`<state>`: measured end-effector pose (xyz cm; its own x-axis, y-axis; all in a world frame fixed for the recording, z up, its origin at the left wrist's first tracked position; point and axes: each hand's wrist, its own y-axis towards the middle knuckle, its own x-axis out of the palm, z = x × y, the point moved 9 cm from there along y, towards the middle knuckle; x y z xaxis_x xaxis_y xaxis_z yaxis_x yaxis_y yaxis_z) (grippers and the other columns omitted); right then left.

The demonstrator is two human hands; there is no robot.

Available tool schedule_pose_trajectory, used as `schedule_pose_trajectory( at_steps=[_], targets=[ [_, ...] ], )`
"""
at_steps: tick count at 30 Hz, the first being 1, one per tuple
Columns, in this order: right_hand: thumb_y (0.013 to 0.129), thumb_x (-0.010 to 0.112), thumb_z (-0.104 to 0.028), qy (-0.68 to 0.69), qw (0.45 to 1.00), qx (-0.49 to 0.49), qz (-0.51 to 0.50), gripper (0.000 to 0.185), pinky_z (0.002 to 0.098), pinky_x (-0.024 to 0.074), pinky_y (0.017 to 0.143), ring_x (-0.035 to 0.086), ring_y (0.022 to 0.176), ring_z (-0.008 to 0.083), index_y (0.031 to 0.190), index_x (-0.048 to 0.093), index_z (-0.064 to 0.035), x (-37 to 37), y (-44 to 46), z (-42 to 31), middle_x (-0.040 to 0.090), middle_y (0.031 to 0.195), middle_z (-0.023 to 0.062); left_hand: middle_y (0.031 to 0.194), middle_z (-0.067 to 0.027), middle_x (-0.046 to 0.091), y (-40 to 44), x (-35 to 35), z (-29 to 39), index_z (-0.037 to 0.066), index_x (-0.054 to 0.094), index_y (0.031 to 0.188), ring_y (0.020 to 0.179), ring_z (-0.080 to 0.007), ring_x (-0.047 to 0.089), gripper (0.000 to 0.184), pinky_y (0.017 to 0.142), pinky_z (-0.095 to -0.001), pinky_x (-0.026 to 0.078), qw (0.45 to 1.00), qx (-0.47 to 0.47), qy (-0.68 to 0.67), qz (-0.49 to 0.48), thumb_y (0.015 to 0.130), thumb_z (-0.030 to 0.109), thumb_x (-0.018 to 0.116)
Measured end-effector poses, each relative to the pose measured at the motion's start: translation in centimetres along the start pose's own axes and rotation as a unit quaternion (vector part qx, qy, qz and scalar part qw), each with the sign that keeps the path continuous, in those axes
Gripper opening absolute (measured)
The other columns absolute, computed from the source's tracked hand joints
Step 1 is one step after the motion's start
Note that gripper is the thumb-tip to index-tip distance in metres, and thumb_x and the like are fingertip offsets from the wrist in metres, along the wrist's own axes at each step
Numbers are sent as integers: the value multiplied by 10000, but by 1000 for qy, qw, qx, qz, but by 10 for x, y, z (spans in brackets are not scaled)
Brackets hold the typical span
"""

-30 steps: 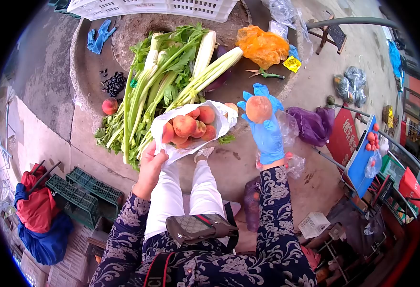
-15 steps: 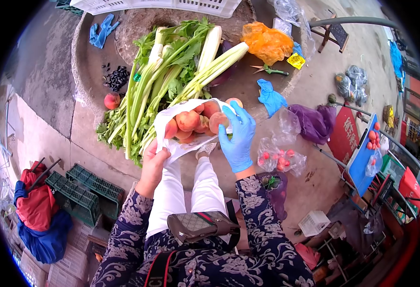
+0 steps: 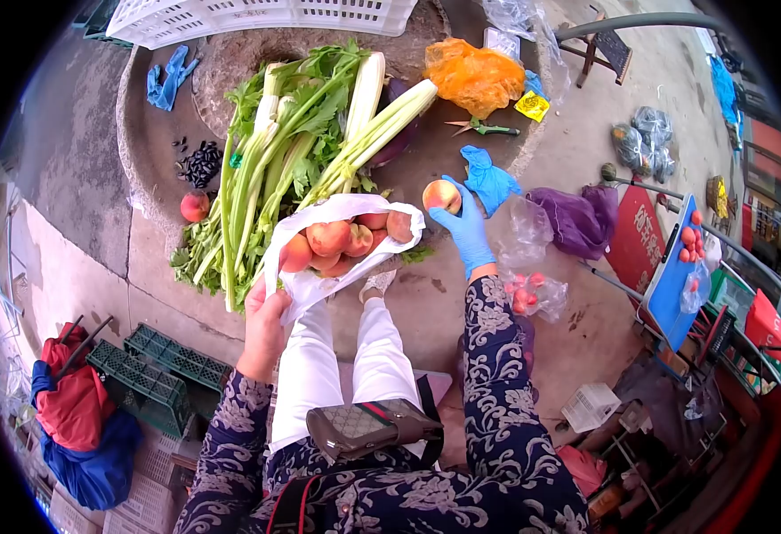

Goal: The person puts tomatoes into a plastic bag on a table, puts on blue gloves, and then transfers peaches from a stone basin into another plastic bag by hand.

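My bare left hand (image 3: 264, 327) pinches the near left edge of a white plastic bag (image 3: 294, 292), whose mouth gapes upward. Several red and yellow peaches (image 3: 328, 238) lie inside it. In my blue-gloved right hand (image 3: 469, 233) is a single peach (image 3: 441, 197), held to the right of the bag and apart from it. Beyond the bag, a heap of celery (image 3: 297, 133) rests on the round stone slab (image 3: 146, 160). Another peach (image 3: 195, 206) sits at the celery's left side.
On the slab are small black objects (image 3: 202, 165), garden snips (image 3: 484, 129), an orange plastic bag (image 3: 475, 76) and blue gloves (image 3: 490, 181). A white crate (image 3: 266, 16) stands at the far edge. Green crates (image 3: 146, 378) are at lower left, a blue board (image 3: 675, 285) at right.
My right hand has moved right, away from the bag, with a peach in its fingers. My left hand still grips the bag, slightly lower and further left.
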<state>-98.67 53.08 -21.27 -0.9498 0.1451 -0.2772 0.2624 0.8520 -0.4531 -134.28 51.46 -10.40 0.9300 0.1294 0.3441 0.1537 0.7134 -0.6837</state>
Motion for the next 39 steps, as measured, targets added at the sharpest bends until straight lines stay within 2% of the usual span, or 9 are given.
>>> schedule_pose_trajectory(
  at_steps=[5,9,15,17,22,25,28,34,39],
  targets=[
    [837,452,-658,558,804,170,-116,764,243,487,582,640,839,198,1263,456,-24,32,-52,-31,605,1078,141,1109,-38,582,1,3,-1,28,464,1335,860,-77,541,603,776,-205,434,1000,0,4,-28,741,-62,421],
    [835,336,-727,621,737,225,-143,847,254,483,512,641,752,200,1245,462,3,61,-67,-39,625,1010,147,1104,-33,586,-1,5,2,10,463,1328,870,-77,541,593,788,-206,429,1000,0,5,-7,740,-55,428],
    [853,530,-560,202,935,168,-237,621,198,402,439,596,563,114,1102,550,9,125,-107,-65,651,889,99,1073,-27,602,-3,4,0,15,443,1345,774,-54,535,608,732,-192,436,1000,9,13,-3,739,-23,442],
    [805,655,-468,-119,981,-48,-146,561,314,508,579,644,651,216,1116,554,-12,143,-112,-86,655,828,157,1094,-43,603,-3,6,1,7,445,1339,831,-74,561,598,769,-206,449,1000,7,3,-5,742,-20,443],
    [854,644,-282,-67,985,-101,-123,257,349,498,621,648,683,264,954,656,-46,121,-115,-131,665,796,137,1167,-86,590,-5,3,7,-7,450,1325,987,-139,591,571,862,-240,458,1000,0,-1,-2,755,-12,453],
    [867,609,-169,-64,971,-175,151,177,325,495,676,632,783,235,977,658,-39,42,-51,-117,666,937,109,1189,-112,569,-2,-14,-4,-12,457,1322,1043,-170,568,560,913,-278,442,1000,-7,-18,-8,764,-49,441],
    [734,712,-232,-407,863,-228,193,556,468,476,814,552,1028,368,1236,525,-84,26,25,-98,551,1160,188,898,19,588,-7,-1,10,26,476,1320,730,-45,514,568,668,-181,406,1000,-14,-15,22,753,-11,470],
    [721,726,-231,-428,894,-131,18,526,418,502,825,596,982,319,1200,545,-106,56,94,-48,566,1121,180,670,93,438,-6,-12,6,38,535,1250,575,-11,354,517,536,-169,270,999,-8,42,11,737,7,484],
    [781,697,-241,157,982,-40,97,537,340,513,796,604,938,219,1218,482,-15,33,4,-118,586,1083,134,665,89,443,-7,-19,2,27,569,1167,578,-16,366,441,542,-176,282,998,-21,64,20,734,14,484]
  ],
)
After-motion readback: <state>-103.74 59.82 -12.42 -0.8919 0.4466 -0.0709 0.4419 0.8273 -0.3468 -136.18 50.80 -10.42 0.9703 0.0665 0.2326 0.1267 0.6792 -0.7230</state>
